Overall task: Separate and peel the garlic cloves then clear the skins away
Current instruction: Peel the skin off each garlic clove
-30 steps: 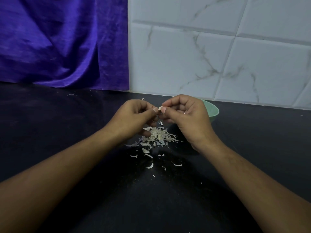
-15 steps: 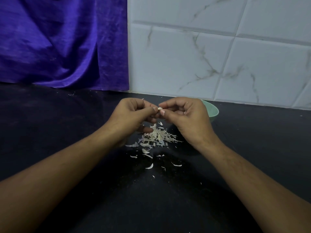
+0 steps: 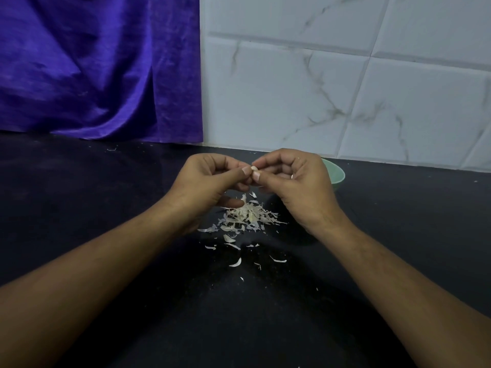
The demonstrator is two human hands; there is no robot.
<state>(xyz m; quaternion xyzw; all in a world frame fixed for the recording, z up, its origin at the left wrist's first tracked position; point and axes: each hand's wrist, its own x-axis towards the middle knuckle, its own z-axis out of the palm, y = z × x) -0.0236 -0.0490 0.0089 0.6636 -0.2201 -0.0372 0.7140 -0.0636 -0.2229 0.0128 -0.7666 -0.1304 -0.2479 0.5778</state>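
A small pale garlic clove (image 3: 254, 168) is pinched between the fingertips of both hands, above the counter. My left hand (image 3: 210, 181) grips it from the left and my right hand (image 3: 297, 181) from the right, thumbs almost touching. Most of the clove is hidden by the fingers. Below the hands lies a heap of dry garlic skins (image 3: 249, 217), with loose flakes scattered toward me. A pale green bowl (image 3: 336, 173) stands behind my right hand, mostly hidden; its contents cannot be seen.
The black countertop (image 3: 93, 208) runs to a white marble-look tiled wall (image 3: 345, 88) at the back. A purple cloth (image 3: 93, 70) hangs at the back left, down to the counter.
Both hands stay together on the clove and have shifted only slightly. The fingertips have worked around it a little. The skin pile looks the same.
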